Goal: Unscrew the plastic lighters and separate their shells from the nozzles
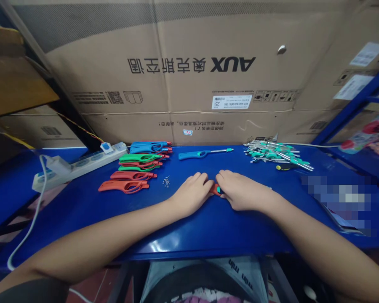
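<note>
Both hands rest palm down on the blue table [183,227], close together at its middle. My left hand [192,192] and my right hand [240,190] have their fingers curled over a red lighter handle with a teal part [216,189], which shows only in the gap between them. Most of that piece is hidden under the hands. A finished blue long-nose lighter [205,153] lies a little beyond the hands.
Stacked red, green and blue lighter handle shells [135,172] lie at the left. A pile of metal tubes with teal tips [278,156] and a screwdriver [286,167] lie at the right. Small screws [166,181], a white power strip [78,166], a cardboard box wall [189,71] behind.
</note>
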Motion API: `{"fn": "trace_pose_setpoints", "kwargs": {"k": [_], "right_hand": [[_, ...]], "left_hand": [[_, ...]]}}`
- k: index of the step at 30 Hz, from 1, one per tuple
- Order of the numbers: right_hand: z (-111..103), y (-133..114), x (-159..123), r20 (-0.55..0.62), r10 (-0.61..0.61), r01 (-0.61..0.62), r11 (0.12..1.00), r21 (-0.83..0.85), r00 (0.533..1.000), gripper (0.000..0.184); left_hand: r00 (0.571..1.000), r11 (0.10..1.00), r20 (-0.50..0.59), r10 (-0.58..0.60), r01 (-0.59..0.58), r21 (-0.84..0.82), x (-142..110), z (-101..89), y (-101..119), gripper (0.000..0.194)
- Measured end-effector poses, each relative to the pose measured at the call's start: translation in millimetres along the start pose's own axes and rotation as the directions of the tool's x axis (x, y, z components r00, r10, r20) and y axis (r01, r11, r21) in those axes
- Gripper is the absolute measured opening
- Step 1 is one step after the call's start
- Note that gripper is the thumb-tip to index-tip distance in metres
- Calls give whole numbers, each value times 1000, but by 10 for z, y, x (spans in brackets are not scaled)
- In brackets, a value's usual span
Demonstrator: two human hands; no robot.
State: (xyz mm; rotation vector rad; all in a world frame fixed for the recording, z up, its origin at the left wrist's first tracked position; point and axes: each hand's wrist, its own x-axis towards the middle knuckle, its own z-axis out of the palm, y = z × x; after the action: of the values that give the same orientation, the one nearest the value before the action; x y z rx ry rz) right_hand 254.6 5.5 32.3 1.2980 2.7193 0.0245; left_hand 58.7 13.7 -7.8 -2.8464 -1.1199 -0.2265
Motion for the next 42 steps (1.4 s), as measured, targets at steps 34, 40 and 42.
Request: {"fn": "trace_pose_setpoints", "kwargs": {"k": [34, 40, 42], "right_hand": [[106, 277, 137, -64, -109, 124, 933, 339, 992, 28], [99, 214, 151, -148, -131, 156, 972, 175, 980, 24], [93, 206, 148, -133, -123, 144, 976, 163, 983, 24]], "left_hand": [[991, 985, -136, -19, -5, -174, -54, 106, -112, 29], [993, 988, -120, -15, -3, -152, -53, 87, -89, 26], [995, 987, -102, -16, 0, -161, -51, 75, -80, 25]]}}
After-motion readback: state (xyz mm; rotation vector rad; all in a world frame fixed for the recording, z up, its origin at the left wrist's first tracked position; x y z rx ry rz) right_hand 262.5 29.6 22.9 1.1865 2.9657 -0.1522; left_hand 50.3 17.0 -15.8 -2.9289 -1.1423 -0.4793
